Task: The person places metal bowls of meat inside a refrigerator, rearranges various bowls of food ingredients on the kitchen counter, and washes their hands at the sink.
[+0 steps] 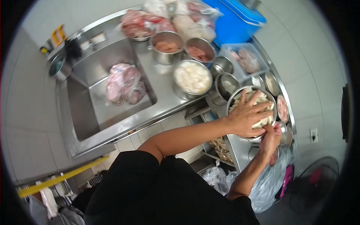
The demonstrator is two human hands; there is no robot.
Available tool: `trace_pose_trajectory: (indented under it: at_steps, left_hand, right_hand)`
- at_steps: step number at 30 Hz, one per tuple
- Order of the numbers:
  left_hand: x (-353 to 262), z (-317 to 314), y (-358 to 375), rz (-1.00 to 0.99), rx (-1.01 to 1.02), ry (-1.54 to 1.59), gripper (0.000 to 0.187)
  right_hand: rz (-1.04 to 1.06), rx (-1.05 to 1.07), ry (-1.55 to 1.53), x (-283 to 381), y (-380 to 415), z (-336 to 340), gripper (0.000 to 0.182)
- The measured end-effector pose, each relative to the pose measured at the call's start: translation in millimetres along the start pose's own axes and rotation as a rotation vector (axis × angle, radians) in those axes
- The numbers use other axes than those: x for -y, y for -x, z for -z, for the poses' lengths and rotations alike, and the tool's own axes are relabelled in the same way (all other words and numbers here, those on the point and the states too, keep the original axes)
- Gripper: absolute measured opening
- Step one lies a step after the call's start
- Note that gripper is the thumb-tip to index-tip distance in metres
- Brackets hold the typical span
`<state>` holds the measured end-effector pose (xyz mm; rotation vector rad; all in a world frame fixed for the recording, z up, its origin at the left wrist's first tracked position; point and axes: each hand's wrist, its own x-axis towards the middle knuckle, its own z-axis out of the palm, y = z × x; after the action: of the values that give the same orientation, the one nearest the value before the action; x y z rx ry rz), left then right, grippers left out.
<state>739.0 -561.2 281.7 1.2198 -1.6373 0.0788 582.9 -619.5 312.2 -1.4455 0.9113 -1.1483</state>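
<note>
Pale strips (267, 120) fill the steel bowl (228, 106) beneath your spread left hand (246, 118); your right hand (270, 140) pinches its rim (276, 109).

Pale cut strips (263, 122) fill a round metal bowl (228, 105), open side up, beside a metal pot (220, 84).

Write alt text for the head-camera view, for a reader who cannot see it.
A person's left hand lies spread over pale food strips in a round metal bowl, the right hand at its rim. Beyond stand silvery metal pots and a blue plastic box; a rectangular stainless-steel sink holds pink bagged meat.
</note>
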Motion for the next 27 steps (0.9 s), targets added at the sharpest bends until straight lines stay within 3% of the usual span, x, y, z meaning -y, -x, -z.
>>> trace_pose_trajectory:
  at_steps: [2, 4, 7, 8, 9, 10, 13, 20, 27]
  left_hand:
    - [1, 47, 3, 0.019, -0.122, -0.023, 0.058]
    - [-3, 90, 13, 0.060, -0.337, -0.145, 0.059]
    - [9, 152, 47, 0.167, -0.559, -0.298, 0.064]
    - [15, 168, 62, 0.199, -0.645, -0.337, 0.065]
    - [24, 180, 76, 0.226, -0.751, -0.346, 0.065]
    - [35, 190, 90, 0.248, -0.857, -0.353, 0.065]
    - [71, 217, 134, 0.257, -1.110, -0.306, 0.070]
    - [89, 257, 191, 0.334, -1.466, -0.259, 0.075]
    - [102, 268, 208, 0.355, -1.517, -0.285, 0.068]
  right_hand:
    - [0.124, -0.009, 0.087, 44, 11, -72, 0.017]
    - [0.153, 0.131, 0.172, 66, 15, -103, 0.017]
    - [0.486, 0.363, 0.413, 86, 23, -188, 0.017]
    - [0.511, 0.442, 0.455, 95, 37, -219, 0.015]
    - [0.722, 0.478, 0.585, 92, 40, -248, 0.013]
    - [0.741, 0.537, 0.617, 96, 58, -277, 0.013]
    - [1.082, 0.666, 0.812, 95, 105, -352, 0.011]
    - [1.244, 0.908, 0.839, 72, 175, -442, 0.013]
    - [1.183, 0.967, 0.872, 70, 196, -460, 0.014]
